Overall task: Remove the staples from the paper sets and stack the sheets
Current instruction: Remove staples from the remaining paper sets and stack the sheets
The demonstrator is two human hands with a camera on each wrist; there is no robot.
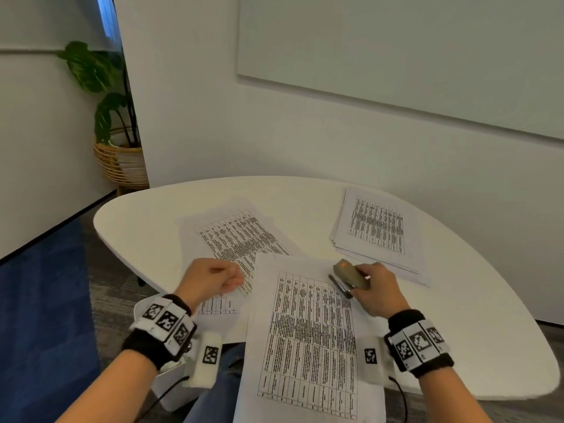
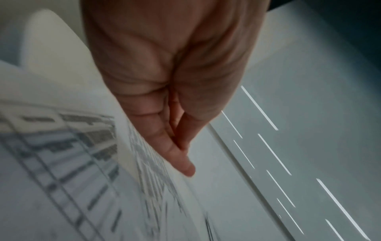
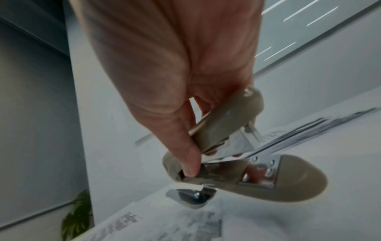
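Note:
A beige staple remover (image 1: 351, 274) is gripped in my right hand (image 1: 360, 282), just above the top right corner of the printed paper set (image 1: 308, 331) in front of me. In the right wrist view my thumb (image 3: 189, 163) and fingers curl round the staple remover (image 3: 288, 179), whose metal tip hovers over the paper (image 3: 175, 225). My left hand (image 1: 238, 279) hangs over loose printed sheets (image 1: 238, 236) to the left. Its fingers are curled, thumb against forefinger, and I see nothing held. The left wrist view shows my left hand (image 2: 181, 146) beside a blurred sheet edge (image 2: 148, 163).
A neat stack of printed sheets (image 1: 378, 230) lies at the back right of the white oval table (image 1: 183, 209). The front paper set hangs over the near table edge. A potted plant (image 1: 100, 87) in a wicker basket (image 1: 110, 163) stands at the far left by the wall.

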